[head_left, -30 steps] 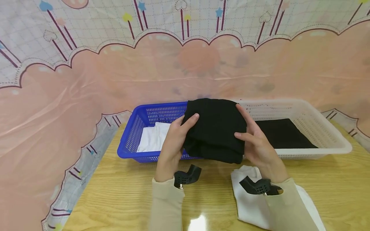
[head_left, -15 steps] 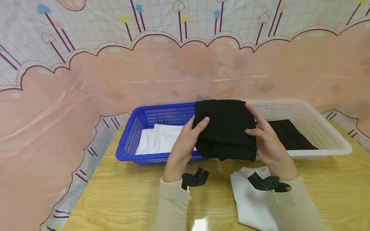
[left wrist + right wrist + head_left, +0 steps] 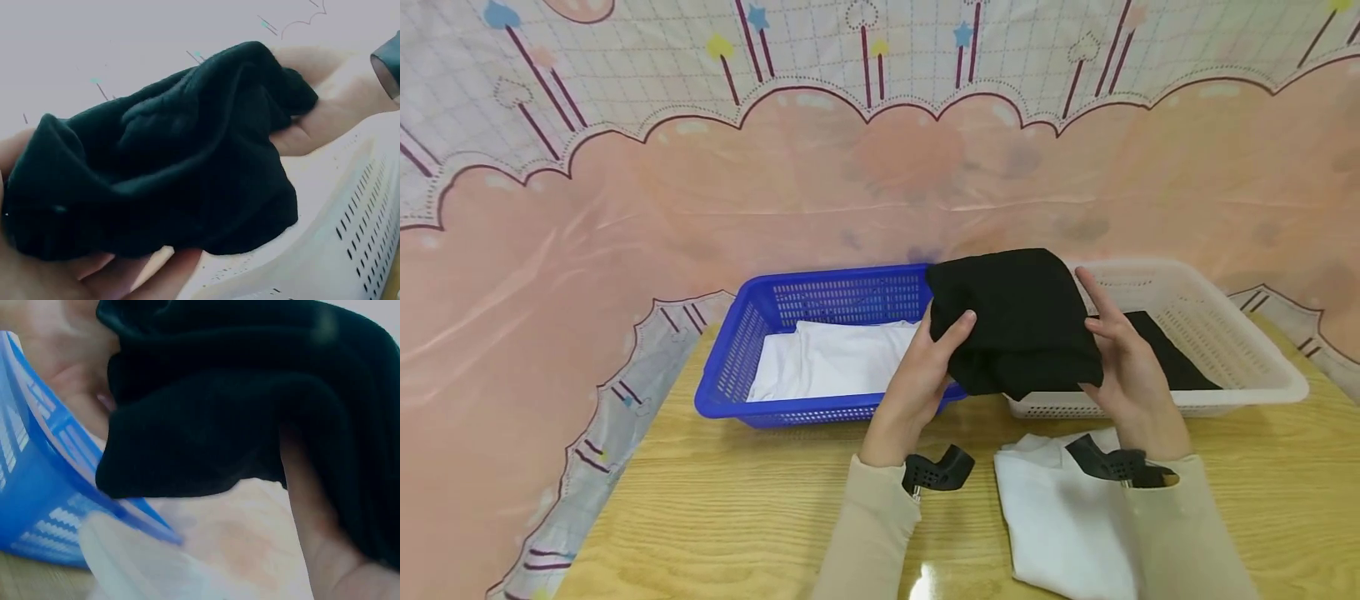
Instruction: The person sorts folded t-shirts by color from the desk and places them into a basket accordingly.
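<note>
A folded black garment (image 3: pixel 1011 321) is held up in front of the two baskets, its lower edge sagging in loose folds. My left hand (image 3: pixel 925 367) grips its left side, thumb on the near face and the other fingers behind. At the opposite side, my right hand (image 3: pixel 1131 367) holds the edge, index finger pointing up. From the left wrist view, the garment (image 3: pixel 162 162) bunches between both hands. In the right wrist view, some fingers of the right hand (image 3: pixel 319 525) reach under the black fabric.
A blue basket (image 3: pixel 718 406) with folded white cloth (image 3: pixel 842 358) stands at the left. Beside it, a white basket (image 3: pixel 1262 395) contains flat black cloth (image 3: pixel 1172 354). Folded white fabric (image 3: pixel 1060 525) lies on the wooden table (image 3: pixel 715 517) under the right forearm.
Both hands have carried the black garment rightward, from in front of the blue basket toward the white one. It now tilts, and the right index finger has come away from its edge.
</note>
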Demonstrator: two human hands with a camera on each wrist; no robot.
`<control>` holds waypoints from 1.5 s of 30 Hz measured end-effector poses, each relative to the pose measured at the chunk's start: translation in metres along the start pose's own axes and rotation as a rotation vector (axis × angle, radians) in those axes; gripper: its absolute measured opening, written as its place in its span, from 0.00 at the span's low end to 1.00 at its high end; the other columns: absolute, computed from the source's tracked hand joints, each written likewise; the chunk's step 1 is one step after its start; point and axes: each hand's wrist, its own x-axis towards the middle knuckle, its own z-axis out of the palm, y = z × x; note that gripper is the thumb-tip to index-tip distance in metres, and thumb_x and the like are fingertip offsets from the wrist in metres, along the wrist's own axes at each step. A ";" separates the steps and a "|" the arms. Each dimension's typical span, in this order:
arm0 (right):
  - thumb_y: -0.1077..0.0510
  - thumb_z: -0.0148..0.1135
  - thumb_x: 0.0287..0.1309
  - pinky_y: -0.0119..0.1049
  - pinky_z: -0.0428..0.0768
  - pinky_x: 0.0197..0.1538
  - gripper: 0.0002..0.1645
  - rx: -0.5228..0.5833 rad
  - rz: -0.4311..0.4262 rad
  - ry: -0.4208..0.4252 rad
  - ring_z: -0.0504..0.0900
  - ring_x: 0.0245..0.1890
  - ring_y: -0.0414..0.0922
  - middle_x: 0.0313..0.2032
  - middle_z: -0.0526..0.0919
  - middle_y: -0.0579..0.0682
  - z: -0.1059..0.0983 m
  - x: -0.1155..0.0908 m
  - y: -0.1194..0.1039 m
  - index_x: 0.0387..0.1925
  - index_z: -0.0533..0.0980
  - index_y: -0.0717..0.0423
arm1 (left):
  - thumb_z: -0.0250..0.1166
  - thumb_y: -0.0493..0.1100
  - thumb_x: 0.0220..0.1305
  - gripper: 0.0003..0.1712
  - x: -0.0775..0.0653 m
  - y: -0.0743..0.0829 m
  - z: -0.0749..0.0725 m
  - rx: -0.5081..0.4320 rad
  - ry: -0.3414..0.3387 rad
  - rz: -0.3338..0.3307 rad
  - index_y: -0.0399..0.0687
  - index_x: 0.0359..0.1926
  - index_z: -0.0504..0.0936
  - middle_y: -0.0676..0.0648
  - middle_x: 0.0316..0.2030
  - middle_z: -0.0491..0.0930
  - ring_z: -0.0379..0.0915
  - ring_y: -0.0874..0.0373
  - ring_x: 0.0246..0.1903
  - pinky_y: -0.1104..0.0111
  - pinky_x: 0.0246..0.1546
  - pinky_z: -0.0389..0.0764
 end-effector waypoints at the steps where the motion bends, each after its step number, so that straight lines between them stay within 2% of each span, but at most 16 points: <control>1: 0.71 0.23 0.64 0.39 0.71 0.25 0.35 -0.009 -0.002 -0.016 0.71 0.24 0.48 0.42 0.75 0.58 -0.001 0.000 -0.001 0.68 0.46 0.40 | 0.55 0.51 0.62 0.32 0.002 -0.004 -0.001 -0.022 0.011 0.005 0.67 0.64 0.52 0.53 0.59 0.59 0.63 0.53 0.54 0.58 0.52 0.66; 3: 0.74 0.23 0.61 0.38 0.75 0.28 0.39 -0.060 0.001 -0.061 0.74 0.25 0.49 0.38 0.75 0.60 -0.003 0.000 -0.003 0.69 0.43 0.41 | 0.57 0.51 0.60 0.33 0.006 -0.009 -0.003 -0.047 0.032 0.009 0.69 0.64 0.54 0.54 0.59 0.60 0.64 0.54 0.53 0.60 0.51 0.68; 7: 0.79 0.24 0.59 0.38 0.78 0.35 0.41 -0.236 0.039 -0.111 0.78 0.40 0.51 0.50 0.70 0.60 -0.004 -0.001 -0.008 0.69 0.39 0.46 | 0.60 0.52 0.58 0.34 0.009 -0.015 -0.004 -0.090 0.081 0.014 0.69 0.63 0.57 0.52 0.57 0.64 0.67 0.53 0.51 0.63 0.46 0.73; 9: 0.79 0.29 0.60 0.36 0.78 0.38 0.40 -0.404 0.057 -0.049 0.74 0.48 0.46 0.58 0.62 0.56 -0.002 -0.002 -0.010 0.69 0.43 0.48 | 0.61 0.51 0.57 0.34 0.010 -0.017 -0.005 -0.103 0.100 0.011 0.69 0.63 0.57 0.51 0.56 0.66 0.68 0.53 0.50 0.64 0.44 0.74; 10: 0.78 0.32 0.60 0.31 0.77 0.34 0.39 -0.502 0.060 0.004 0.74 0.45 0.41 0.63 0.56 0.53 -0.001 -0.002 -0.010 0.68 0.45 0.49 | 0.61 0.51 0.57 0.34 0.011 -0.018 -0.004 -0.112 0.111 0.008 0.69 0.63 0.57 0.51 0.56 0.66 0.69 0.52 0.50 0.64 0.43 0.74; 12: 0.75 0.39 0.61 0.29 0.74 0.40 0.37 -0.690 0.078 0.117 0.68 0.49 0.39 0.67 0.44 0.46 0.000 -0.003 -0.011 0.67 0.50 0.48 | 0.62 0.49 0.56 0.36 0.013 -0.021 -0.003 -0.130 0.135 0.002 0.69 0.63 0.56 0.51 0.56 0.66 0.70 0.52 0.49 0.64 0.43 0.75; 15: 0.72 0.44 0.60 0.44 0.59 0.57 0.36 -0.888 0.093 0.260 0.53 0.57 0.36 0.67 0.31 0.35 0.001 -0.004 -0.013 0.66 0.55 0.44 | 0.64 0.47 0.55 0.40 0.017 -0.026 0.002 -0.166 0.162 -0.007 0.69 0.65 0.53 0.53 0.57 0.65 0.69 0.53 0.49 0.63 0.45 0.74; 17: 0.72 0.44 0.60 0.53 0.49 0.61 0.35 -0.893 0.082 0.297 0.47 0.63 0.41 0.67 0.35 0.36 -0.002 -0.005 -0.014 0.66 0.56 0.43 | 0.64 0.44 0.55 0.42 0.019 -0.031 0.008 -0.200 0.175 -0.004 0.67 0.65 0.52 0.52 0.58 0.64 0.69 0.53 0.50 0.62 0.47 0.72; 19: 0.73 0.43 0.60 0.53 0.47 0.61 0.35 -0.840 0.050 0.300 0.47 0.65 0.39 0.68 0.40 0.40 -0.006 -0.006 -0.016 0.66 0.56 0.44 | 0.64 0.41 0.55 0.42 0.021 -0.035 0.014 -0.226 0.186 0.003 0.66 0.65 0.51 0.50 0.57 0.63 0.69 0.53 0.50 0.62 0.48 0.71; 22: 0.74 0.42 0.61 0.38 0.69 0.52 0.35 -0.748 0.003 0.266 0.61 0.61 0.41 0.67 0.46 0.47 -0.012 -0.008 -0.018 0.66 0.54 0.47 | 0.62 0.38 0.56 0.38 0.022 -0.040 0.021 -0.239 0.209 0.021 0.63 0.62 0.53 0.47 0.55 0.64 0.70 0.51 0.48 0.61 0.47 0.72; 27: 0.74 0.44 0.59 0.27 0.70 0.50 0.35 -0.831 -0.036 0.278 0.56 0.63 0.37 0.67 0.43 0.41 -0.017 -0.010 -0.019 0.66 0.56 0.48 | 0.59 0.35 0.57 0.26 0.024 -0.043 0.028 -0.221 0.264 0.028 0.56 0.48 0.54 0.45 0.48 0.66 0.73 0.53 0.40 0.67 0.38 0.75; 30: 0.73 0.47 0.58 0.24 0.67 0.52 0.36 -0.948 -0.044 0.321 0.49 0.65 0.41 0.68 0.43 0.41 -0.018 -0.011 -0.021 0.65 0.57 0.48 | 0.58 0.35 0.59 0.20 0.025 -0.043 0.030 -0.153 0.284 0.049 0.53 0.40 0.54 0.47 0.41 0.65 0.71 0.58 0.30 0.74 0.28 0.71; 33: 0.71 0.50 0.58 0.32 0.57 0.61 0.35 -1.095 -0.032 0.389 0.45 0.66 0.42 0.68 0.44 0.42 -0.019 -0.011 -0.023 0.64 0.58 0.46 | 0.56 0.35 0.60 0.14 0.026 -0.045 0.031 -0.022 0.294 0.088 0.51 0.34 0.57 0.50 0.36 0.64 0.59 0.59 0.18 0.73 0.18 0.59; 37: 0.66 0.53 0.58 0.46 0.50 0.63 0.29 -1.293 0.015 0.488 0.45 0.66 0.43 0.67 0.46 0.45 -0.021 -0.013 -0.025 0.60 0.61 0.47 | 0.56 0.35 0.60 0.11 0.026 -0.047 0.033 0.170 0.341 0.146 0.49 0.31 0.60 0.53 0.36 0.65 0.63 0.61 0.27 0.71 0.27 0.65; 40: 0.64 0.54 0.58 0.45 0.58 0.58 0.21 -1.418 0.031 0.527 0.54 0.62 0.45 0.63 0.54 0.49 -0.023 -0.014 -0.023 0.54 0.64 0.53 | 0.57 0.36 0.60 0.12 0.025 -0.049 0.035 0.265 0.390 0.178 0.48 0.33 0.59 0.53 0.37 0.63 0.61 0.62 0.44 0.68 0.41 0.65; 45: 0.63 0.52 0.59 0.36 0.62 0.50 0.13 -1.535 0.043 0.559 0.58 0.54 0.44 0.54 0.62 0.49 -0.023 -0.015 -0.018 0.46 0.68 0.60 | 0.57 0.40 0.61 0.13 0.023 -0.052 0.035 0.351 0.417 0.200 0.48 0.36 0.58 0.53 0.30 0.55 0.59 0.61 0.36 0.67 0.34 0.62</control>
